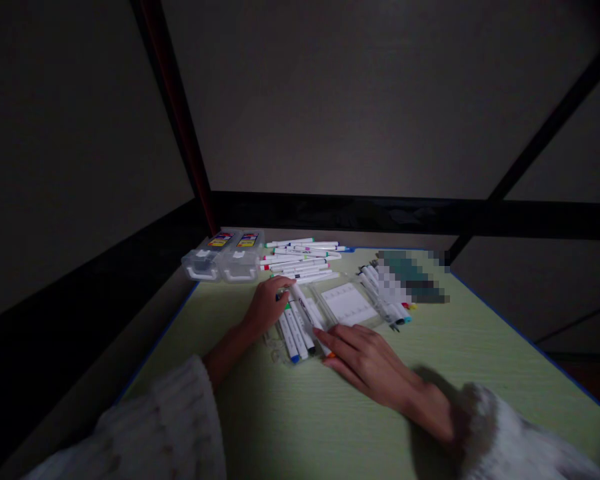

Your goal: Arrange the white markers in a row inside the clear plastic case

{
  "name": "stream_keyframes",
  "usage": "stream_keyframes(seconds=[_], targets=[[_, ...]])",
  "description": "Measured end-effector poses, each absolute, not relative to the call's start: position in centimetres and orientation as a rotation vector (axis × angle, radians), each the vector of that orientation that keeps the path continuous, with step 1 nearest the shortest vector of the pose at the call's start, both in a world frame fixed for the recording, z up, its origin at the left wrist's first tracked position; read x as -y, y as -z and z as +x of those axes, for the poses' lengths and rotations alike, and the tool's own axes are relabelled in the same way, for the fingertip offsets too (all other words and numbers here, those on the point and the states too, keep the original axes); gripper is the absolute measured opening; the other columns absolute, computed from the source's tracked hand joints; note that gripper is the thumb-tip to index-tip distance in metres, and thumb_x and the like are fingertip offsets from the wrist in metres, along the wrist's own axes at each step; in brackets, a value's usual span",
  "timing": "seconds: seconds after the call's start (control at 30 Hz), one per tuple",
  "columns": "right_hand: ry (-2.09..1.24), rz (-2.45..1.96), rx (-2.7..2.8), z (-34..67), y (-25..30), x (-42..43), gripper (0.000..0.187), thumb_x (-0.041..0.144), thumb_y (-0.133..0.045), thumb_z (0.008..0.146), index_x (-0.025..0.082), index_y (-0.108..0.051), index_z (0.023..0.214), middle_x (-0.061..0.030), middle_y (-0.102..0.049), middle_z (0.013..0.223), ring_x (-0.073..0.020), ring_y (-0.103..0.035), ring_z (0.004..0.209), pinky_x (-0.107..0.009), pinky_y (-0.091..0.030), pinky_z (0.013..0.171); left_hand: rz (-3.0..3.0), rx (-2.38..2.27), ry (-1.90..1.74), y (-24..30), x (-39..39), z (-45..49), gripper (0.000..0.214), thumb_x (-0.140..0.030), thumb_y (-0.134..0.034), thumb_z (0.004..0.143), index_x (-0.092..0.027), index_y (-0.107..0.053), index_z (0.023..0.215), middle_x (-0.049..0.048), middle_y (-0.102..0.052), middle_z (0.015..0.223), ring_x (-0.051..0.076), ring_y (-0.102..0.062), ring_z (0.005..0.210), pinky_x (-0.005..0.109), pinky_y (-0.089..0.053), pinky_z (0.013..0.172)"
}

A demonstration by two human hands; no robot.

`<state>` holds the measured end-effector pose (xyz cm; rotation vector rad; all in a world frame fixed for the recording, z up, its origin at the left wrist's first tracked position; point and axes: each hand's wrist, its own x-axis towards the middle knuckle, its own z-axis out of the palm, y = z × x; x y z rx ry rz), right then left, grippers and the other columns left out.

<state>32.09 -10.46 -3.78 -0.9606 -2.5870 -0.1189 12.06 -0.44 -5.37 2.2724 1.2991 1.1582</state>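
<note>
A white marker (307, 310) with an orange end slants between my two hands. My left hand (269, 303) has thumb and forefinger closed at its far end, while my right hand (370, 360) grips the near, orange end with its fingertips. Beneath and left of it, several white markers (295, 333) with blue, black and green ends lie side by side in a clear plastic case (275, 350). Joined or close to the case on the right is a clear plastic part with a white printed card (347, 303). My left fingers partly hide the case's far end.
Loose white markers (300, 267) with coloured ends lie piled at the back. Two clear handled boxes (240, 269) stand at the back left. More markers (380, 293) lie on the right, beside a blurred-out green thing (413, 277). The pale green table (300, 427) has blue edges.
</note>
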Motion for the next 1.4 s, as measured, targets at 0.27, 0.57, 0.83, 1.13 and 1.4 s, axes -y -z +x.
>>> stream_keyframes(seconds=[0.27,0.57,0.83,1.13,1.4], targets=[[0.161,-0.958,2.574,32.2,3.8,10.4,0.041,0.033,-0.026,0.092,0.012,-0.047,0.120,-0.0091,-0.060,0.087,-0.0181,-0.055,0.072,-0.033,-0.046,0.065,2.343,-1.297,-1.184,4.8,0.8,12.1,0.031,0.000,-0.050,0.067,-0.012,-0.061,0.093,0.0059,-0.063,0.092,0.016,-0.057,0.089,0.032,-0.045,0.084],[0.239,-0.868,2.515,32.2,3.6,10.6,0.042,0.033,-0.025,0.093,0.008,-0.051,0.114,-0.0081,-0.060,0.075,-0.0182,-0.054,0.067,-0.033,-0.044,0.061,2.361,-1.292,-1.236,4.3,1.4,12.3,0.034,-0.002,-0.050,0.068,-0.015,-0.059,0.098,0.0034,-0.056,0.088,0.015,-0.053,0.087,0.031,-0.045,0.082],[0.269,-0.790,2.406,32.5,3.7,10.7,0.036,0.029,-0.031,0.091,0.010,-0.044,0.118,-0.0061,-0.059,0.073,-0.0184,-0.052,0.067,-0.031,-0.043,0.061,2.364,-1.300,-1.256,4.2,1.6,12.1,0.028,-0.002,-0.049,0.069,-0.015,-0.060,0.091,0.0025,-0.054,0.084,0.015,-0.052,0.084,0.030,-0.045,0.078],[0.183,-0.775,2.287,32.9,3.7,10.8,0.037,0.023,-0.026,0.090,0.012,-0.037,0.124,-0.0061,-0.056,0.074,-0.0186,-0.050,0.066,-0.032,-0.044,0.059,2.505,-1.342,-1.284,4.0,2.0,11.9,0.028,-0.007,-0.050,0.075,-0.015,-0.059,0.100,0.0023,-0.054,0.085,0.015,-0.051,0.083,0.029,-0.045,0.076],[0.116,-0.703,2.099,33.1,3.5,11.2,0.034,0.023,-0.024,0.090,0.015,-0.043,0.117,-0.0063,-0.055,0.074,-0.0192,-0.052,0.066,-0.033,-0.042,0.058,2.637,-1.238,-1.330,4.0,2.6,12.0,0.023,-0.013,-0.050,0.079,-0.017,-0.056,0.101,0.0035,-0.055,0.086,0.015,-0.052,0.083,0.030,-0.046,0.075]])
